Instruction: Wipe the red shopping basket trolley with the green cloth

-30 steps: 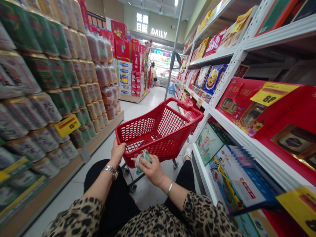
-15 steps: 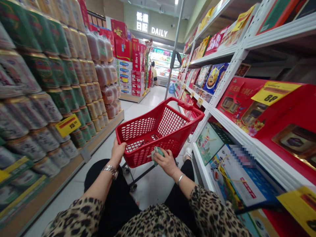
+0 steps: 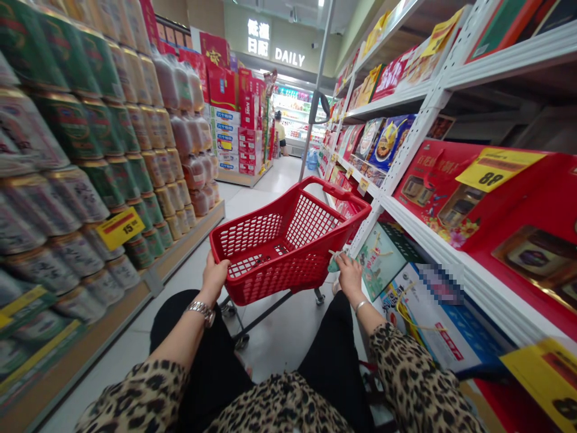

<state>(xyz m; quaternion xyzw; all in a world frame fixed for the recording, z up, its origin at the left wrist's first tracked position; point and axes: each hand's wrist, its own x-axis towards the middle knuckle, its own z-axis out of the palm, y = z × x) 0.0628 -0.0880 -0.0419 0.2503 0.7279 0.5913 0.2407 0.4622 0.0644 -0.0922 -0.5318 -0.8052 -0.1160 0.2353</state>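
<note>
Left hand (image 3: 215, 276) was curled round the near-left corner of the red shopping cart (image 3: 273, 281), mid-frame, thumb over the rim – my guess is to steady it, since it stood on casters (image 3: 242, 341). Right hand (image 3: 350, 278), right of center, had its fingers mostly closed on a bunched greenish cloth (image 3: 334, 264), probably pinched small so it didn't flop about. The cloth was right by the cart's right end; couldn't tell if it was touching. Underneath was a pale, shiny tiled floor (image 3: 279, 355). Whole thing was in a store aisle – stacked cans (image 3: 72, 129) filling the left side, white shelving (image 3: 419, 231) with red gift boxes (image 3: 478, 210) on the right, and a lit DAILY sign (image 3: 290, 57) at top center.
</note>
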